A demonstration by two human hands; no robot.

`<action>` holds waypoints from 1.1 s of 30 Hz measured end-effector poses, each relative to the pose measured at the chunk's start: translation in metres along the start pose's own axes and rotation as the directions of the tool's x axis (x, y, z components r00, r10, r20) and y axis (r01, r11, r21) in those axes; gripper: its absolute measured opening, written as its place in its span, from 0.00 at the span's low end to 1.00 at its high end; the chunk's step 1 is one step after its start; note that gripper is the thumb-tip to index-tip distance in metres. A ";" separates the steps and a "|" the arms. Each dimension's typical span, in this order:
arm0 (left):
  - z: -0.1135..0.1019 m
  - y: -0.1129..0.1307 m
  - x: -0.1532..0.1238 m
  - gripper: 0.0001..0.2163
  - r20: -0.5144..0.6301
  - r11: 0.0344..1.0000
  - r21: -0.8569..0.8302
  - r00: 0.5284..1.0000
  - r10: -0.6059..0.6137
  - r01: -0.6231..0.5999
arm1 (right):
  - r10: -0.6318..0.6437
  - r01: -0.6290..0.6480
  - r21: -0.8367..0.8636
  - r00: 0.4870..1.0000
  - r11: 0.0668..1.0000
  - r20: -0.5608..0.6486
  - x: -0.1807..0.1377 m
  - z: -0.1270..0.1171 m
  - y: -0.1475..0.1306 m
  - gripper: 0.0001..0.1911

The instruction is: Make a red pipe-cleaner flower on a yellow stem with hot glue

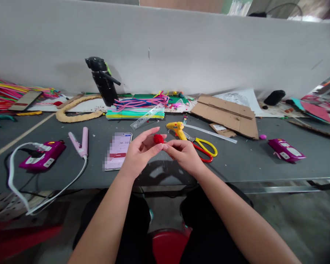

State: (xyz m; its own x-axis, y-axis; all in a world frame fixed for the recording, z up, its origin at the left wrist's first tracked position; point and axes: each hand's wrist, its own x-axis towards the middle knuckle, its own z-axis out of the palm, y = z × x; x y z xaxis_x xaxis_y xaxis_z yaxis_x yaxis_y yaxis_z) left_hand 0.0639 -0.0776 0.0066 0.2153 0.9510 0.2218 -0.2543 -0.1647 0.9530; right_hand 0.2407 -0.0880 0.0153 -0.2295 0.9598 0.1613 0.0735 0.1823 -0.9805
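Observation:
A small fuzzy red ball [158, 138] sits between the fingers of my left hand [139, 150], above the grey table. My left hand is closed lightly around it, with the thumb in front and the index finger stretched out behind. The fingertips of my right hand [184, 154] are pinched together against the tip of my left thumb, just below and right of the ball. What lies in that pinch is too small or hidden to make out. Behind my right hand lie a yellow glue gun [176, 129] and scissors [206, 148] with red and yellow handles.
A phone [119, 152] lies left of my hands, near a pink hair straightener [81, 143] with a white cord and a purple pack [45, 156]. Pipe cleaners [137, 112], a ruler [147, 115], a black bottle [103, 82] and cardboard [227, 113] line the back. Another purple pack [286, 150] lies right.

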 end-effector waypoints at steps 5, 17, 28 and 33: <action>-0.002 -0.001 0.001 0.22 -0.028 0.999 0.030 0.999 0.035 -0.034 | -0.027 0.026 -0.012 0.999 1.000 -0.045 0.000 0.001 0.000 0.24; 0.001 0.002 0.000 0.18 -0.081 0.990 0.140 0.996 0.036 -0.024 | -0.012 0.021 0.098 0.996 0.995 -0.086 0.000 0.004 0.003 0.18; -0.009 -0.002 0.002 0.18 -0.094 0.994 0.113 0.996 0.002 0.009 | -0.139 0.122 -0.118 0.980 0.985 -0.145 0.001 -0.002 0.010 0.12; -0.006 -0.004 0.003 0.18 -0.133 0.989 0.149 0.991 0.019 0.001 | -0.525 0.302 -0.528 0.777 0.794 -0.346 -0.002 -0.003 0.008 0.06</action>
State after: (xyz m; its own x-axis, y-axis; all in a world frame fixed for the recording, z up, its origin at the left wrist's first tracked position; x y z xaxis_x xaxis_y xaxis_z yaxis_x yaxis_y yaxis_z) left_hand 0.0596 -0.0725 0.0026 0.0832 0.9741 0.2104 -0.1105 -0.2008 0.9734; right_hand 0.2450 -0.0873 0.0072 0.1187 0.7240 0.6795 0.5017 0.5468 -0.6703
